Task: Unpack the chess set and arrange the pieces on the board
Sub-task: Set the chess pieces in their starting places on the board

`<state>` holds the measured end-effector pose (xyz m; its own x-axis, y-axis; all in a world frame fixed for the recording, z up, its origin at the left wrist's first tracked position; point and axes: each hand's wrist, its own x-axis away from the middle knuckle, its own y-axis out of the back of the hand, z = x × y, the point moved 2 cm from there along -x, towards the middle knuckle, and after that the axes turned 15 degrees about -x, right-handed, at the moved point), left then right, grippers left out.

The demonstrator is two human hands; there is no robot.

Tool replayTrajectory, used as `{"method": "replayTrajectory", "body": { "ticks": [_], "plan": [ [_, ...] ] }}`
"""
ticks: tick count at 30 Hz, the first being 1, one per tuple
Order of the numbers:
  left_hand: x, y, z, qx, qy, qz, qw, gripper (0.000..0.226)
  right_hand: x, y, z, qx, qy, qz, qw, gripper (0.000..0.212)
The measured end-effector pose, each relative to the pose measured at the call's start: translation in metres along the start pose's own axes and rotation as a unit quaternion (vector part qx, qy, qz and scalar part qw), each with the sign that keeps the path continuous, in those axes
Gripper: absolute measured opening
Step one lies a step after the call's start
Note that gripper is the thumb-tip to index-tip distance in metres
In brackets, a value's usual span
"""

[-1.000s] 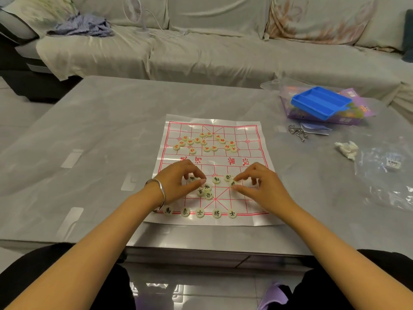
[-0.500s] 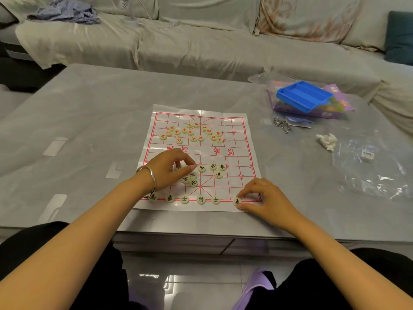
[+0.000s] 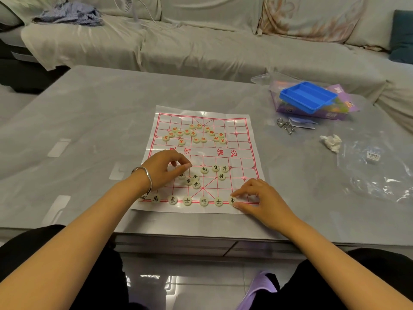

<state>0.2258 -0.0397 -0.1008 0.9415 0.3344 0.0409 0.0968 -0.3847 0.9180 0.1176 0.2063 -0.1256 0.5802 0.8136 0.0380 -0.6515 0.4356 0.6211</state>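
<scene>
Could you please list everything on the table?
board: one, white with red lines, table centre
red-lettered pieces: about sixteen, cream, clustered on board's far half
black-lettered pieces: about fourteen, cream; six in near row, rest loose
tray: one, blue, atop purple box, right
metal rings: one bunch, silver, beside box
tissue: one, white, right
plastic bag: one, clear, right edge
left hand: one, fingers curled above loose pieces
right hand: one, pinching near row's rightmost piece

White board red grid; cream pieces red lettering; blue tray
</scene>
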Motion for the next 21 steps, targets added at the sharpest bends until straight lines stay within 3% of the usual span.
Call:
{"method": "replayTrajectory", "body": {
  "ticks": [6,11,21],
  "plan": [
    [0.002,0.013,0.015,-0.008,0.018,-0.015,1.0,0.019,-0.004,0.001,0.011,-0.021,0.014,-0.052,0.998,0.028],
    [0.005,0.02,0.024,-0.008,0.037,-0.004,0.999,0.018,-0.027,-0.003,0.021,-0.045,0.026,-0.068,0.996,0.018],
    [0.007,0.003,0.014,-0.095,-0.025,0.062,0.993,0.032,-0.057,-0.018,0.025,-0.062,0.013,-0.066,0.996,0.017]
  ]
}}
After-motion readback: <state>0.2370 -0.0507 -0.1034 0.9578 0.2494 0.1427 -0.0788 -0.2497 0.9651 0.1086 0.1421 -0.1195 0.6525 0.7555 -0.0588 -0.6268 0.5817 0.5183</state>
